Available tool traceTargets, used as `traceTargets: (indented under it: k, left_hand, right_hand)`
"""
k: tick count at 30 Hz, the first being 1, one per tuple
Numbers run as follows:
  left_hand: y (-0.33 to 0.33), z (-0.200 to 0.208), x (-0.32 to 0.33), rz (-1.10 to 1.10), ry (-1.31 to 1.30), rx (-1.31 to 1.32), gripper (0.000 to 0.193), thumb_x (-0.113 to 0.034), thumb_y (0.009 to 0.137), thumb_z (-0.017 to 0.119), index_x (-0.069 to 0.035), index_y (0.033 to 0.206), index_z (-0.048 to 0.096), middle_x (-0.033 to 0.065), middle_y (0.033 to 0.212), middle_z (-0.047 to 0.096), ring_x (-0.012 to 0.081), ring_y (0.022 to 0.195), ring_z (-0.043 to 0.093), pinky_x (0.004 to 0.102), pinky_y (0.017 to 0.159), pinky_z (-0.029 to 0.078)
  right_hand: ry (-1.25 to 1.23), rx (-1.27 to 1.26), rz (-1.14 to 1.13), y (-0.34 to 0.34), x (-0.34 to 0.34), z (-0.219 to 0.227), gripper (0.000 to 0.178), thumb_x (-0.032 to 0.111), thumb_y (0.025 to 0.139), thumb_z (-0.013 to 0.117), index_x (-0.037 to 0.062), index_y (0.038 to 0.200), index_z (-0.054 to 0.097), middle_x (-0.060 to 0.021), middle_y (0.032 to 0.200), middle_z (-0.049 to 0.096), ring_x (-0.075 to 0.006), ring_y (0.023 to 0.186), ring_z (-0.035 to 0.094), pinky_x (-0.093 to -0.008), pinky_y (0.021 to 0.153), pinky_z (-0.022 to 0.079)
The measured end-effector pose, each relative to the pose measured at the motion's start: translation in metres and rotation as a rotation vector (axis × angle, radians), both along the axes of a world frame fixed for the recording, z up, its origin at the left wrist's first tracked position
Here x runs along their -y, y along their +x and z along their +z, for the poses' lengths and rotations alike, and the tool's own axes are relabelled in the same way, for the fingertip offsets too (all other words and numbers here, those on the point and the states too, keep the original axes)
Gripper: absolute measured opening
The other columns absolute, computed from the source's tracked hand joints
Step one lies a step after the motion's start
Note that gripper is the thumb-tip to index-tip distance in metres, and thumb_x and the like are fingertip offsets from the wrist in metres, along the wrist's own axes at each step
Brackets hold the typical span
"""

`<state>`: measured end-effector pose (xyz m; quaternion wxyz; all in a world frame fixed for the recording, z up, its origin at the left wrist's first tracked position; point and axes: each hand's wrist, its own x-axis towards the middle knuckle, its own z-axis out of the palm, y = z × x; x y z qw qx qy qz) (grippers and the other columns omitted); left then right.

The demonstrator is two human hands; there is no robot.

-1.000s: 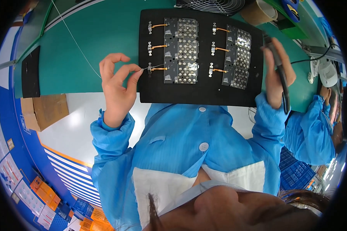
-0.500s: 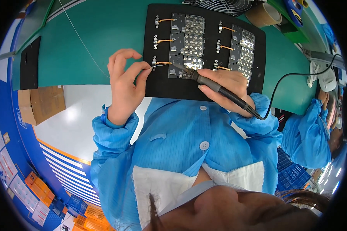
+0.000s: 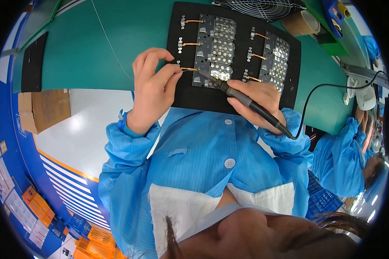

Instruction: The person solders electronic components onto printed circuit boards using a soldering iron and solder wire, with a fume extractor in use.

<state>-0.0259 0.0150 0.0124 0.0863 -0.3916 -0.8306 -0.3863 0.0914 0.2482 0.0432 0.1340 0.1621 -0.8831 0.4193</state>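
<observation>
Our left hand (image 3: 154,88) pinches a thin wire (image 3: 103,29) between thumb and forefinger; our right hand (image 3: 261,101) wraps a soldering iron (image 3: 242,98) like a pen. Its tip is at the left side of the nearest board (image 3: 221,69) in the left column, by an orange lead (image 3: 189,69), on the black mat (image 3: 194,98). A slip or overlong heat could scorch that lead; a straying wire might bridge contacts; our left fingertips, near the tip, risk burns.

The right hand (image 3: 259,101) hides part of the nearest right-side black rectangular circuit board (image 3: 277,81), while the picture's far edge cuts off the round silver wire grille (image 3: 263,7).
</observation>
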Motion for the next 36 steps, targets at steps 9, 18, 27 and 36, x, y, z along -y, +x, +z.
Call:
traceTargets:
  k: [9, 18, 27, 36]
  left_hand:
    - [-0.001, -0.006, -0.006, 0.003, 0.082, 0.148, 0.012, 0.006, 0.077, 0.07, 0.0, 0.086, 0.065, 0.0091, 0.102, 0.056, 0.0226, 0.088, 0.057, 0.0305, 0.071, 0.046]
    - [-0.008, -0.018, -0.015, -0.066, 0.135, 0.378, 0.016, 0.008, 0.077, 0.071, 0.001, 0.09, 0.067, 0.0055, 0.094, 0.052, 0.0119, 0.067, 0.049, 0.0265, 0.057, 0.04]
    - [-0.01, -0.02, -0.016, -0.092, 0.151, 0.43, 0.013, 0.006, 0.075, 0.072, 0.001, 0.086, 0.068, 0.0057, 0.092, 0.052, 0.0141, 0.068, 0.052, 0.0277, 0.058, 0.041]
    - [-0.01, -0.019, -0.016, -0.078, 0.182, 0.419, 0.014, 0.008, 0.074, 0.073, 0.001, 0.086, 0.07, 0.0031, 0.091, 0.053, 0.0076, 0.061, 0.043, 0.0231, 0.054, 0.035]
  right_hand:
    - [0.025, -0.005, -0.005, 0.0, 0.0, 0.002, 0.034, 0.006, 0.076, 0.075, -0.006, 0.107, 0.066, -0.0141, 0.074, 0.068, -0.0258, 0.061, 0.068, -0.0306, 0.054, 0.051]
    - [0.021, -0.008, -0.007, -0.004, -0.001, 0.003, 0.032, 0.006, 0.075, 0.076, -0.0072, 0.102, 0.067, -0.0145, 0.074, 0.068, -0.0241, 0.059, 0.067, -0.0297, 0.052, 0.051]
    - [0.019, -0.02, -0.006, -0.002, -0.001, 0.003, 0.032, 0.006, 0.075, 0.076, -0.0073, 0.103, 0.067, -0.0152, 0.074, 0.068, -0.0242, 0.058, 0.067, -0.0297, 0.052, 0.051]
    - [0.019, -0.003, -0.023, -0.004, 0.0, 0.005, 0.032, 0.005, 0.075, 0.076, -0.0057, 0.104, 0.067, -0.0135, 0.072, 0.067, -0.0243, 0.058, 0.066, -0.0298, 0.052, 0.05]
